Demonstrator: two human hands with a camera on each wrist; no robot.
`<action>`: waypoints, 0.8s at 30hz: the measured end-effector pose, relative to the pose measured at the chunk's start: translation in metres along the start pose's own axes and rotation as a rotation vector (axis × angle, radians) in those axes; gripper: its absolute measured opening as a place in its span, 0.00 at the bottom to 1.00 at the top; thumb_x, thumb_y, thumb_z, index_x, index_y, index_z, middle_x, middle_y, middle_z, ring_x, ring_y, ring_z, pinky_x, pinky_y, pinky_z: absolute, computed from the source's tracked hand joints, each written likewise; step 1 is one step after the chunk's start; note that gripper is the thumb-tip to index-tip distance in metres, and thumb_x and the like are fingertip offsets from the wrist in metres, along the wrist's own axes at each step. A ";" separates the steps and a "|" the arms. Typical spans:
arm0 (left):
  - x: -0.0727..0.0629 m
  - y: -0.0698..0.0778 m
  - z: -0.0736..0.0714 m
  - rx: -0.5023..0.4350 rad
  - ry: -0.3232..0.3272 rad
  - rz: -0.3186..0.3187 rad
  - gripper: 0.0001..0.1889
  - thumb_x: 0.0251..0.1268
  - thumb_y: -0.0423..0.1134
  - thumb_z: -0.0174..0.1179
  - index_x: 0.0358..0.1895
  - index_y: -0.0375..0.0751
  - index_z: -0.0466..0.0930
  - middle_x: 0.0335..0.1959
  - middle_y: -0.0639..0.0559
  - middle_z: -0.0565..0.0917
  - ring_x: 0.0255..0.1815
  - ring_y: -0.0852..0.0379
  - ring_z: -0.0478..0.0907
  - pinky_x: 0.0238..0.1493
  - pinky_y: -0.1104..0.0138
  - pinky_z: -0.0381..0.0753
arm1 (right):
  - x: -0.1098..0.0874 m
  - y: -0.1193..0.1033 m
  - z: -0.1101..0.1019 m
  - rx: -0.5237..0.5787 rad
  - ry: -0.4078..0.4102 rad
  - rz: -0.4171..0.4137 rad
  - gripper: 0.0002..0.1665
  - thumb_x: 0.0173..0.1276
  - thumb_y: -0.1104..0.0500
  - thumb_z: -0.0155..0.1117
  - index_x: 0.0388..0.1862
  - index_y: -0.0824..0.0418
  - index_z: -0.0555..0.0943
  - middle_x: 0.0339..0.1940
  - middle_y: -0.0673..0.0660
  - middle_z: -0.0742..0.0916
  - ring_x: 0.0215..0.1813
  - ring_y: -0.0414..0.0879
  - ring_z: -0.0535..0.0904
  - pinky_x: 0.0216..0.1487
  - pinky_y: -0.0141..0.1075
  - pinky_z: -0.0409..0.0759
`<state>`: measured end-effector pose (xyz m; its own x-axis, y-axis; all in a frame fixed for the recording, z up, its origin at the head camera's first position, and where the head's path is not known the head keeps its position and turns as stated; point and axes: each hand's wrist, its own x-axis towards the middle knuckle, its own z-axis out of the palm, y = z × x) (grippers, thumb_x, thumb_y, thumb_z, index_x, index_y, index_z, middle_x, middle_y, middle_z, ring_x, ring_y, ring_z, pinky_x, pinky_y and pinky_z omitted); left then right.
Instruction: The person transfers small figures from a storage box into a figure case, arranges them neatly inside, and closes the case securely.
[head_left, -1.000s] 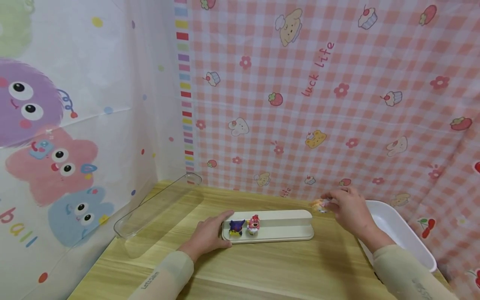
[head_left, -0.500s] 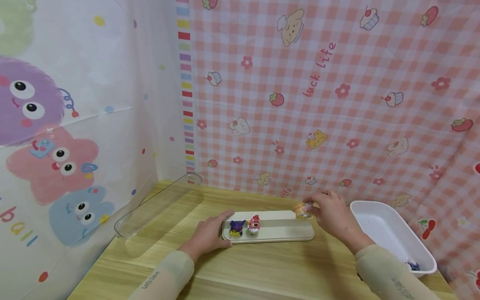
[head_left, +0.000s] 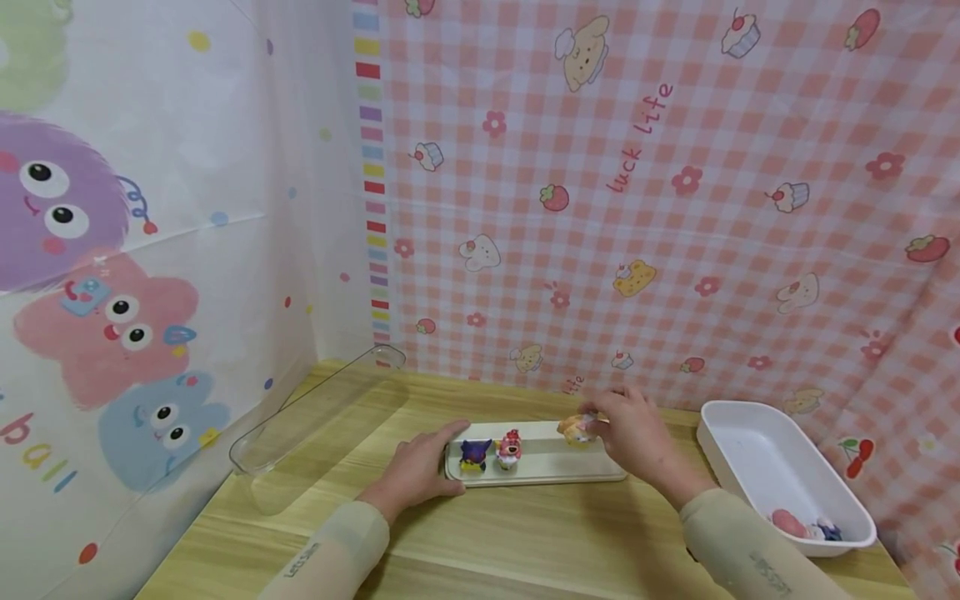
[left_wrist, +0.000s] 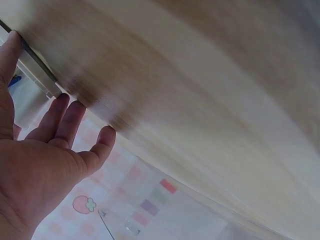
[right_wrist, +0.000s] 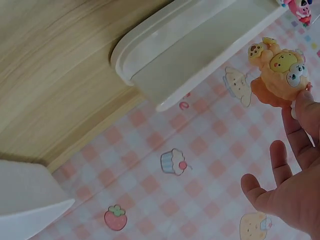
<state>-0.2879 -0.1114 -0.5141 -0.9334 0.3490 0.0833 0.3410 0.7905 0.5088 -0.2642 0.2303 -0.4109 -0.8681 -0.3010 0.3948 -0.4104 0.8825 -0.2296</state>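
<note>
My right hand (head_left: 637, 437) pinches an orange toy figurine (head_left: 577, 429) between thumb and fingertips, above the right part of a long white stepped display base (head_left: 551, 475). In the right wrist view this figurine (right_wrist: 282, 75) shows a yellow face and a white-and-blue detail. My left hand (head_left: 420, 462) holds the left end of the base, its thumb in front and fingers behind; the left wrist view shows the thumb at the base's edge (left_wrist: 37, 72). On the base's lower step stand a purple-and-yellow figurine (head_left: 474, 456) and a pink-and-white one (head_left: 509, 451), side by side.
A white plastic bin (head_left: 772, 450) stands at the right, with a few small figurines (head_left: 802, 527) at its near end. At the left lies a clear long cover (head_left: 315, 433) on the wooden table (head_left: 510, 542). Printed cloth (head_left: 555, 250) hangs behind the table.
My right hand has moved left with the orange figurine, from beside the bin to over the base. More of the bin and its figurines now shows. The left hand has stayed on the base.
</note>
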 end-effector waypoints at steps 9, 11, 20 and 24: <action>0.000 0.001 -0.001 -0.002 -0.003 0.001 0.54 0.51 0.50 0.85 0.83 0.56 0.65 0.73 0.44 0.82 0.69 0.35 0.80 0.68 0.34 0.73 | 0.004 -0.010 0.016 0.009 -0.042 0.002 0.09 0.68 0.61 0.77 0.45 0.51 0.90 0.48 0.49 0.94 0.67 0.64 0.79 0.68 0.70 0.70; 0.000 0.001 -0.001 -0.001 -0.003 0.001 0.54 0.51 0.50 0.85 0.83 0.56 0.65 0.73 0.44 0.82 0.69 0.35 0.80 0.68 0.34 0.73 | 0.005 -0.012 0.019 0.011 -0.056 0.000 0.08 0.69 0.60 0.76 0.45 0.51 0.90 0.48 0.49 0.94 0.67 0.63 0.79 0.68 0.69 0.70; 0.001 0.000 0.001 0.002 -0.002 0.001 0.54 0.51 0.50 0.85 0.83 0.57 0.65 0.72 0.43 0.82 0.69 0.34 0.79 0.69 0.32 0.72 | 0.008 -0.017 0.035 0.054 -0.130 0.046 0.08 0.72 0.60 0.74 0.47 0.51 0.90 0.50 0.49 0.94 0.72 0.61 0.76 0.77 0.67 0.65; 0.001 -0.002 0.002 0.005 0.000 0.000 0.54 0.51 0.50 0.85 0.83 0.58 0.65 0.72 0.44 0.82 0.69 0.35 0.80 0.69 0.31 0.71 | 0.008 -0.018 0.041 0.049 -0.149 0.051 0.09 0.71 0.60 0.74 0.48 0.51 0.90 0.51 0.49 0.94 0.73 0.64 0.75 0.79 0.69 0.63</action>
<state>-0.2893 -0.1112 -0.5166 -0.9336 0.3486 0.0832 0.3411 0.7929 0.5049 -0.2753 0.1968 -0.4400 -0.9185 -0.3097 0.2460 -0.3748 0.8803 -0.2910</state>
